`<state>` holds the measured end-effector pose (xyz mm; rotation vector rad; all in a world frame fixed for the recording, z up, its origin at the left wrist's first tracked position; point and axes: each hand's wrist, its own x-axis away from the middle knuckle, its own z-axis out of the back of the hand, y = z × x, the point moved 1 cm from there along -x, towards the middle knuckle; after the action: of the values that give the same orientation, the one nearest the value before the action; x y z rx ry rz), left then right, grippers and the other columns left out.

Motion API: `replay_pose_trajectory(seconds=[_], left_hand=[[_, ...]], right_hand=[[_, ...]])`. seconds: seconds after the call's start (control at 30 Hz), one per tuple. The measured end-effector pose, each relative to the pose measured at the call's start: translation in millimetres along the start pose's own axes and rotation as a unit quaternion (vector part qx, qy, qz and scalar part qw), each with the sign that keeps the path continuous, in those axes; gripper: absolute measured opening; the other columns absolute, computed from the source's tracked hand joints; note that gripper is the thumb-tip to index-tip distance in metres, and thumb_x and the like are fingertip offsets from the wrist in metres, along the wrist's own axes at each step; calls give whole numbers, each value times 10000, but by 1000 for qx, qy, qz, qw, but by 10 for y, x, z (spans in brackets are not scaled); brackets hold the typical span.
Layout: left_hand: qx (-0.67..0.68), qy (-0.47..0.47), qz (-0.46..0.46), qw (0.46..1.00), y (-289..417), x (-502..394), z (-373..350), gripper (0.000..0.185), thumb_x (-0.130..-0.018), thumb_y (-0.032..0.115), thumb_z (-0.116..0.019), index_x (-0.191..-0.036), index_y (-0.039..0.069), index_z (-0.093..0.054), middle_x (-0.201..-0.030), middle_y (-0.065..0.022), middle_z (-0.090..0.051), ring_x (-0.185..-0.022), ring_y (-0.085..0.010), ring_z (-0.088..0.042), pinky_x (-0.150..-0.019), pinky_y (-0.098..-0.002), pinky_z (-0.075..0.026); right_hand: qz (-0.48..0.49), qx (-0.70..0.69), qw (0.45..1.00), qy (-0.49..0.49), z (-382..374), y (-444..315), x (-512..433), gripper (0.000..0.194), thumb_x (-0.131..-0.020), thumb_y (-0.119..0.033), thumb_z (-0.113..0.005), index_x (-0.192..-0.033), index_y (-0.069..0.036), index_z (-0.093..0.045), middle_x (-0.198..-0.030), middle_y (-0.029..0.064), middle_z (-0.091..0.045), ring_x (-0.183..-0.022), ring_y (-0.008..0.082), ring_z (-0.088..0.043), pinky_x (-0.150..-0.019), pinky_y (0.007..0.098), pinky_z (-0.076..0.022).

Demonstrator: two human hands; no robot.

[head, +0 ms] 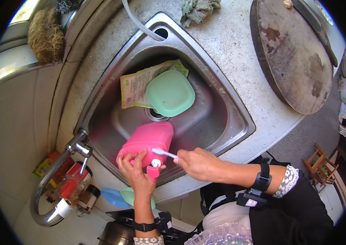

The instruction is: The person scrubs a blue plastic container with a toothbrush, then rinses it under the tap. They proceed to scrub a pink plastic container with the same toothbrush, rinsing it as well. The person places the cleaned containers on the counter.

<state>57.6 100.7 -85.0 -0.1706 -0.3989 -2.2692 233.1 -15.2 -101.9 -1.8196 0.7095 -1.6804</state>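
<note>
My left hand (136,168) grips a pink plastic jug (150,137) by its top end, over the near left part of the steel sink (191,128). A pump or spout with a white collar and pink head (153,170) sticks out of that end, beside my fingers. In my right hand (199,163) is a toothbrush (164,152), its bristle end against the jug near the collar. Beyond the jug a light green plastic dish (170,93) lies in the sink. It partly covers a printed plastic packet (134,87) and the drain (157,114).
A curved chrome faucet (42,183) stands at the left, with jars (79,177) behind it. A round wooden chopping board (295,58) with a knife (316,27) is at right. A crumpled rag (199,10) and a hose (139,23) are at the far side.
</note>
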Motion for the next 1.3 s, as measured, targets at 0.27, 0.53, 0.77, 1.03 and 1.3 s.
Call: replay_pose_trajectory(seconds=[0.27,0.53,0.77,1.03,1.3], left_hand=[[10,47,34,998,32,40,-91,696,-612,487,-822,-1161,113,-613,-1089,-155,-452,-1195,-406,-345,-984,-549,-310],[10,75,63,995,47,60,-167,678,-678,533,-773,-1172,100,-606,-1067,-161,-450,-1146,-388,-364,-987,-533,-300],[12,90,87,992,95,53,-188,664,-681,488,-791,-1181,97,-597,-1049,-155,-448,-1114,-370,-374,-977,-511,-308],[25,113,132,984,150,48,-239,635,-680,422,-813,-1182,100,-596,-1028,-140,-432,-1101,-358,-373,-969,-497,-307],[28,109,145,983,153,40,-233,641,-681,419,-812,-1191,101,-588,-1024,-141,-423,-1094,-354,-370,-961,-492,-308]], right_hand=[[32,22,999,-17,-4,26,-46,323,-986,-335,-411,-928,-39,-526,-661,250,-575,-664,485,-561,-608,555,-425],[32,23,999,-2,-3,40,-83,332,-981,-346,-421,-930,-36,-529,-683,259,-587,-701,496,-566,-630,554,-442],[25,-7,1000,13,-23,56,-170,354,-982,-360,-417,-911,-33,-535,-688,259,-585,-716,495,-567,-649,554,-434],[14,12,999,32,-40,66,-177,342,-981,-349,-423,-920,-34,-540,-700,262,-590,-710,482,-571,-635,524,-441],[24,-10,1000,9,21,-10,-228,371,-981,-347,-418,-884,-10,-542,-681,258,-579,-705,485,-563,-635,534,-426]])
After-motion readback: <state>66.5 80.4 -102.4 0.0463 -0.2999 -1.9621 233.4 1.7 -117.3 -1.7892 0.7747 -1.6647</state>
